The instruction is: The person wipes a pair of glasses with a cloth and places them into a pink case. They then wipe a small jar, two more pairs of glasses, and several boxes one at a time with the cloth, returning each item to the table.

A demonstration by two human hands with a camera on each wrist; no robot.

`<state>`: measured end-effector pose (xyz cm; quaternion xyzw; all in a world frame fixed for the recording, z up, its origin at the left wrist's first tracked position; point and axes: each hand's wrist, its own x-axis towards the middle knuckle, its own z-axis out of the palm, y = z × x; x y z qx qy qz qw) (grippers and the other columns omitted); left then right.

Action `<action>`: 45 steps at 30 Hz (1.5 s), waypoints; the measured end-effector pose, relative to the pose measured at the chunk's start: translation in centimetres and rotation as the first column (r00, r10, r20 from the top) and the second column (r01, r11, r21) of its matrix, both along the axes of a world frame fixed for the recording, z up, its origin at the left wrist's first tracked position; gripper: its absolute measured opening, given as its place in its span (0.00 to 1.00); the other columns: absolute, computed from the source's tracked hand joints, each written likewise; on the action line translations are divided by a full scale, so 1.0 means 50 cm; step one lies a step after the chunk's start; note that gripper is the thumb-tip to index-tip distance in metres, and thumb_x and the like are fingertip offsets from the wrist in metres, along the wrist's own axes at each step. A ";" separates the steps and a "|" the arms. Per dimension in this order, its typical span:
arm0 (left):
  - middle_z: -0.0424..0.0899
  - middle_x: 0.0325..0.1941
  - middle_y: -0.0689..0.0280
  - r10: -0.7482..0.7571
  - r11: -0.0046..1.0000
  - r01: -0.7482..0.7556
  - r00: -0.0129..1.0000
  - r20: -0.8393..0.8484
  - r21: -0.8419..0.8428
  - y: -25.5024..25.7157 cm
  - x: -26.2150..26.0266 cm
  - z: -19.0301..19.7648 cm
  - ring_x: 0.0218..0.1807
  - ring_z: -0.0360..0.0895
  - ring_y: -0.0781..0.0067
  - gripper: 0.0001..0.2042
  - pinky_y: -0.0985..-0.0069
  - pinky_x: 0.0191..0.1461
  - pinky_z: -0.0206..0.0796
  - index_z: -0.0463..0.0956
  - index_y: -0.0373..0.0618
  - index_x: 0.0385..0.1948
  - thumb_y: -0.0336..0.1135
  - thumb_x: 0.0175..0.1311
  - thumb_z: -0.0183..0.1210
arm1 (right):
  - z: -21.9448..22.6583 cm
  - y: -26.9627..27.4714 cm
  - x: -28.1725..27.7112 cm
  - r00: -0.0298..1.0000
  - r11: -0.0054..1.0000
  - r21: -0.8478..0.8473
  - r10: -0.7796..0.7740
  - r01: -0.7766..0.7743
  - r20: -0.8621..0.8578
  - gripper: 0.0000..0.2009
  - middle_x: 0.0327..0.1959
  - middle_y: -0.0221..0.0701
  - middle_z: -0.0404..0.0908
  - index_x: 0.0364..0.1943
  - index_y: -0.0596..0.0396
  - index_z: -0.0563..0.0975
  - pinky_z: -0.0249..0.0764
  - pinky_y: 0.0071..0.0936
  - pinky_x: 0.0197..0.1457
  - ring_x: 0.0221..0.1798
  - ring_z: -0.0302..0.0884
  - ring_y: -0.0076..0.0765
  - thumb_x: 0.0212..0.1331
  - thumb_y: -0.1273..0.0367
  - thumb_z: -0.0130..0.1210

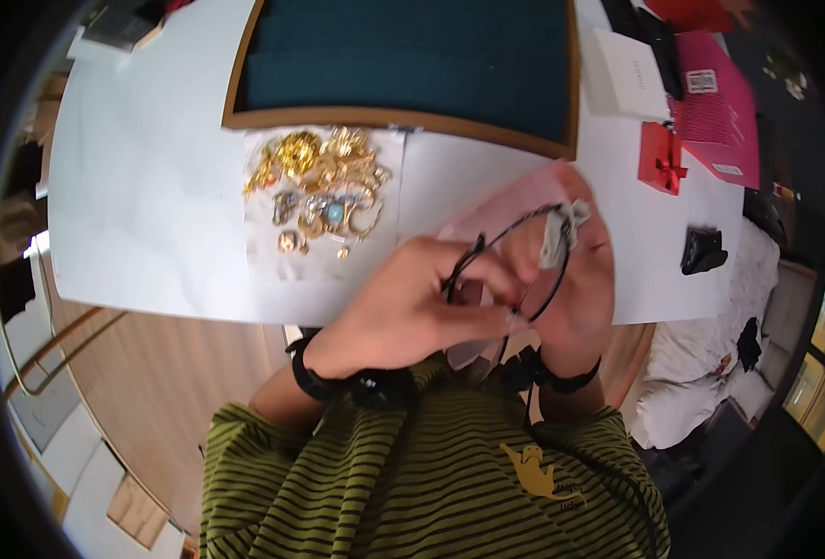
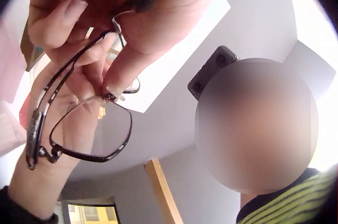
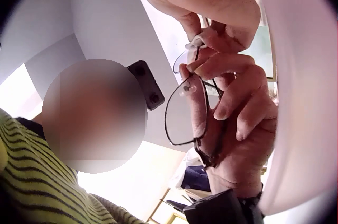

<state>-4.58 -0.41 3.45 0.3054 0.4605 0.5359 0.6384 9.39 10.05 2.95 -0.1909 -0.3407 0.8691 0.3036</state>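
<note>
eyeglasses (image 2: 94, 129), pinched by both hands (image 1: 412, 300) (image 1: 580, 291), grip closed, gold jewellery (image 1: 321, 173) beside teal-lined tray (image 1: 408, 61)

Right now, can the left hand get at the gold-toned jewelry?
Probably, but not to grip it yet: the gold-toned jewelry lies uncovered near the left hand, with nothing visible between. Its fingers hold the eyeglasses, which would likely need handing off first.

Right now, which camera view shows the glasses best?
Left wrist view: one rim and a side arm of the glasses show clearly. Right wrist shows one lens, fingers hiding other parts; head shows them small, partly behind the left hand.
</note>
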 end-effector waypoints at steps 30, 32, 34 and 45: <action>0.78 0.25 0.72 -0.056 0.986 0.108 0.933 0.354 -0.129 0.001 -0.007 0.041 0.28 0.73 0.83 0.07 0.84 0.35 0.65 0.78 0.37 0.27 0.21 0.45 0.66 | 0.044 0.014 0.025 0.952 0.939 -0.161 0.303 -0.304 -0.030 0.11 0.35 0.32 0.77 0.38 0.66 0.76 0.69 0.25 0.48 0.41 0.73 0.26 0.49 0.78 0.58; 0.78 0.24 0.71 -0.031 0.982 0.096 0.930 0.366 -0.162 0.000 -0.001 0.038 0.26 0.72 0.84 0.08 0.84 0.33 0.63 0.79 0.37 0.28 0.20 0.44 0.66 | 0.056 0.029 0.019 0.887 0.887 0.057 0.452 -0.458 0.098 0.13 0.34 0.32 0.78 0.38 0.66 0.77 0.69 0.25 0.47 0.41 0.74 0.26 0.46 0.78 0.62; 0.79 0.23 0.71 -0.005 0.978 0.083 0.928 0.373 -0.194 0.001 0.000 0.033 0.24 0.71 0.84 0.08 0.85 0.30 0.62 0.79 0.37 0.28 0.20 0.44 0.66 | 0.056 0.028 0.010 0.901 0.902 0.026 0.428 -0.431 0.071 0.14 0.33 0.31 0.77 0.37 0.66 0.77 0.69 0.25 0.47 0.40 0.74 0.25 0.44 0.78 0.64; 0.77 0.24 0.70 0.272 0.962 -0.253 0.922 0.276 -0.104 0.001 -0.020 0.019 0.19 0.62 0.89 0.03 0.88 0.21 0.52 0.76 0.37 0.29 0.26 0.58 0.59 | 0.063 0.038 0.006 0.905 0.934 0.343 -0.228 0.100 0.359 0.16 0.33 0.26 0.76 0.38 0.61 0.77 0.70 0.15 0.35 0.35 0.71 0.17 0.43 0.84 0.64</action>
